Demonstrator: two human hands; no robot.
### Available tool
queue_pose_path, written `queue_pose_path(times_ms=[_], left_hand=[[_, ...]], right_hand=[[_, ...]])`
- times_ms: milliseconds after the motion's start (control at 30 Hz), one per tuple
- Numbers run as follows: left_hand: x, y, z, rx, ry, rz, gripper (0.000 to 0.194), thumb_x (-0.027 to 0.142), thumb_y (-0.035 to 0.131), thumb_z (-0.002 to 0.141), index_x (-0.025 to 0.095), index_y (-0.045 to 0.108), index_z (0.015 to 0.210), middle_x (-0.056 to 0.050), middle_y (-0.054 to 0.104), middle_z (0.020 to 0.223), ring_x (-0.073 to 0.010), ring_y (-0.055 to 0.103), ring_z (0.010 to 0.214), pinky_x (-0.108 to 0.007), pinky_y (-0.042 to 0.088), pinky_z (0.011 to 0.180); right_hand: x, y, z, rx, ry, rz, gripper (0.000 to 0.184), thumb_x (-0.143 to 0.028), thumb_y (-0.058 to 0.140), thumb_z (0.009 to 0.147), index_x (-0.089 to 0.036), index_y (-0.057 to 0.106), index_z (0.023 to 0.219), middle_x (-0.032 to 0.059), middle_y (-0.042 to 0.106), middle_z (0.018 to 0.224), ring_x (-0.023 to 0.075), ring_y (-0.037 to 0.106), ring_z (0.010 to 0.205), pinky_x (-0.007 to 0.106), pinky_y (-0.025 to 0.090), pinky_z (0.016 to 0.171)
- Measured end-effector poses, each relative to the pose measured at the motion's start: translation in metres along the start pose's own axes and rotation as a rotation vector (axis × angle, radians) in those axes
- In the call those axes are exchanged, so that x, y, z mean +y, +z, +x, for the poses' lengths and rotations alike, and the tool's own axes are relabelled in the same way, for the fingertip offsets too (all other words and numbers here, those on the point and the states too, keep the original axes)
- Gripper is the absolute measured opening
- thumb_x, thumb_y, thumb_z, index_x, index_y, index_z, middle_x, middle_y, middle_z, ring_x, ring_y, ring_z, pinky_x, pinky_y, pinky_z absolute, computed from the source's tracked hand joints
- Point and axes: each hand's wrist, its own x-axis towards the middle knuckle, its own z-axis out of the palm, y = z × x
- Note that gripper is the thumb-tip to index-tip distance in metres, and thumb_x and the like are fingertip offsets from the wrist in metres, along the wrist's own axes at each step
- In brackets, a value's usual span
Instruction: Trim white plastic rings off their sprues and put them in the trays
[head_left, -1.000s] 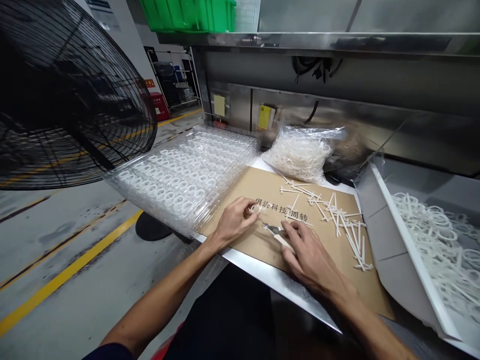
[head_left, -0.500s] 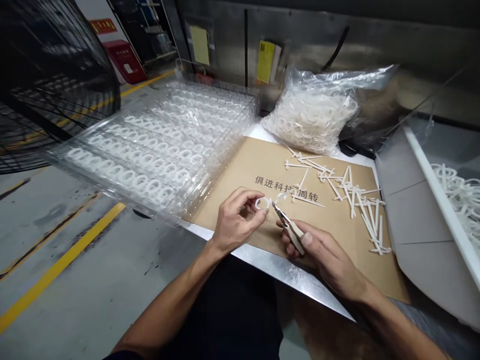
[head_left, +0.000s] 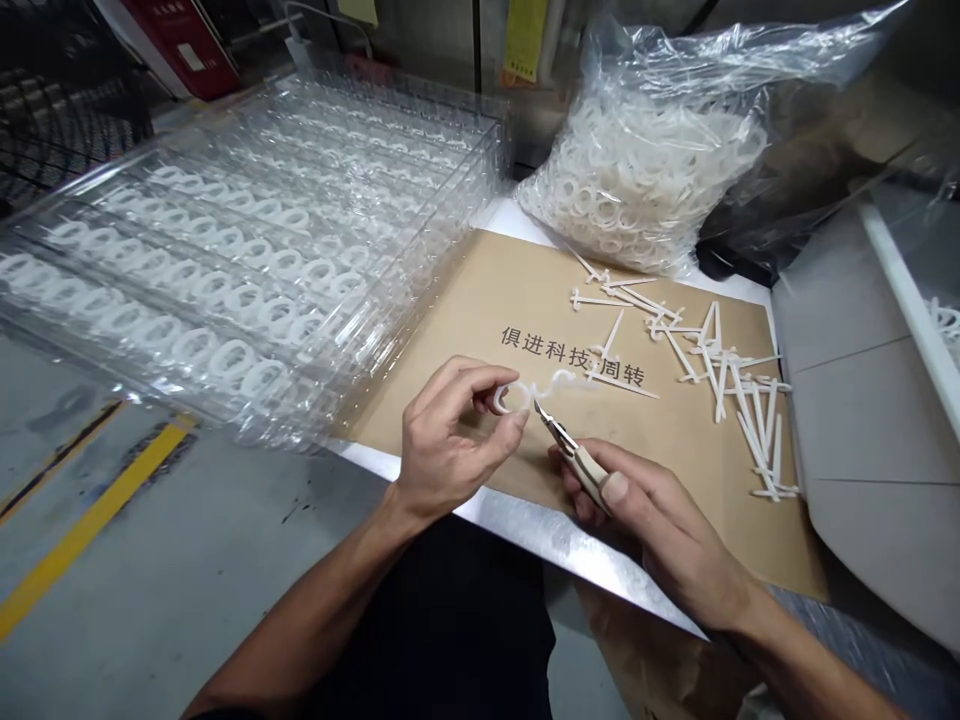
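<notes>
- We see the left hand [head_left: 450,440] with its grip clenched, thumb and fingers pinching a white plastic ring [head_left: 508,398] just above the cardboard sheet.
- We see the right hand [head_left: 645,520] with its grip closed around the beige handles of small nippers [head_left: 581,465], their steel tips just beside the ring.
- We note the cardboard sheet [head_left: 675,500], printed with black Chinese characters, lying on the steel desk [head_left: 540,530]. White plastic runners [head_left: 720,370] lie scattered across it.
- We find stacked clear trays [head_left: 225,270] of white rings left of the sheet, a clear bag [head_left: 637,170] of rings beyond it, and a grey bin [head_left: 862,430] to its right.
</notes>
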Motion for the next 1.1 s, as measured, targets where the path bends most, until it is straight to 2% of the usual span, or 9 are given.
queue_pose_path(times_ms=[1100], left_hand=[[0.0021, 0.0018, 0.0017, -0.028, 0.079, 0.050, 0.027, 0.013, 0.076, 0.086, 0.013, 0.071, 0.112, -0.004, 0.066, 0.093, -0.0113, 0.062, 0.079, -0.026, 0.053, 0.069]], right_hand=[[0.0039, 0.0025, 0.0013, 0.036, 0.034, 0.048, 0.039, -0.054, 0.045, 0.108, -0.020, 0.063, 0.104, 0.0042, 0.057, 0.095, 0.0174, 0.048, 0.078, 0.033, 0.038, 0.069]])
